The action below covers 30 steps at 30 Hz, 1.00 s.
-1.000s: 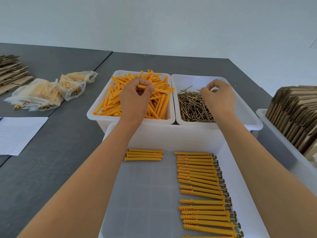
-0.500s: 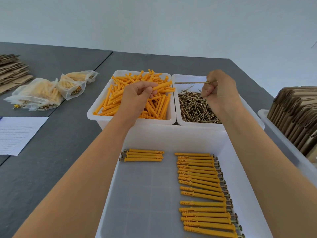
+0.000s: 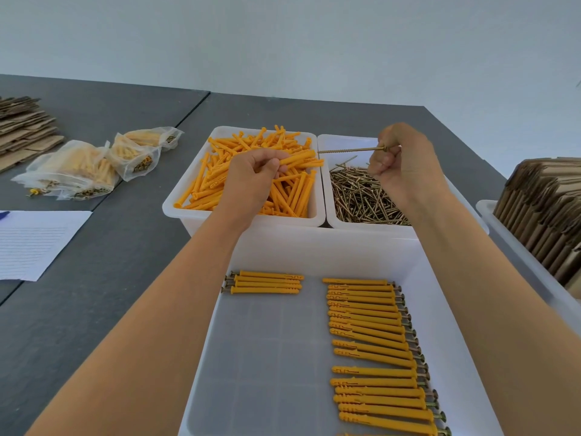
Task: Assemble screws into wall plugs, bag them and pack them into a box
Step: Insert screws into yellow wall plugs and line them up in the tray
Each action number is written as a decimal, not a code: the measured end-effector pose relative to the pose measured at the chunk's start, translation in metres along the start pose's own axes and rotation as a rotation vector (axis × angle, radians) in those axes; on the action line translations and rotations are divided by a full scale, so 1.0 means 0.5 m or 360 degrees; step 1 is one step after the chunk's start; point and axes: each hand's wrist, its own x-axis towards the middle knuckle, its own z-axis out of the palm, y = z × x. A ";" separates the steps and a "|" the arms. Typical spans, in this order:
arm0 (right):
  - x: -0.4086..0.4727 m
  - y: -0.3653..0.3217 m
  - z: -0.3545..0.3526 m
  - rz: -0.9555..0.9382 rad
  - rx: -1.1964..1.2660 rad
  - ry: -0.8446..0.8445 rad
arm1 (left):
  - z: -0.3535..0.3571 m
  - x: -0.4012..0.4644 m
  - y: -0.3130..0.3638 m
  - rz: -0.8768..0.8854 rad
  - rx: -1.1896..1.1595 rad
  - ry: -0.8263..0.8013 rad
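My left hand (image 3: 254, 177) pinches one orange wall plug (image 3: 300, 158) above the white bin of loose orange plugs (image 3: 201, 158). My right hand (image 3: 405, 165) pinches a long brass screw (image 3: 349, 150) by its head, tip pointing left toward the plug, over the white bin of loose screws (image 3: 361, 196). A small gap separates screw tip and plug. The large white tray (image 3: 314, 247) in front holds assembled plug-and-screw sets: a long row (image 3: 374, 347) on the right and a short group (image 3: 267, 283) at the back left.
Filled clear bags (image 3: 94, 165) of assembled sets lie on the dark grey table at the left, beside flat cardboard (image 3: 22, 127) and a lined paper sheet (image 3: 34, 243). At the right, a white bin (image 3: 503, 234) holds folded cardboard boxes (image 3: 547, 202).
Both hands rose out of the bins, the left with a plug and the right with a screw. The screw has turned level and moved closer to the plug.
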 end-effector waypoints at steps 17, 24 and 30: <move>-0.029 0.059 0.058 0.0089 -0.0297 -0.0586 | -0.010 0.001 0.013 -0.0120 -0.0195 -0.0335; -0.053 0.090 0.079 -0.0174 -0.0473 -0.0733 | -0.014 0.004 0.020 -0.0303 -0.0293 -0.0447; -0.070 0.094 0.088 -0.0528 -0.0850 -0.0522 | -0.004 0.005 0.021 -0.0334 -0.0175 -0.0526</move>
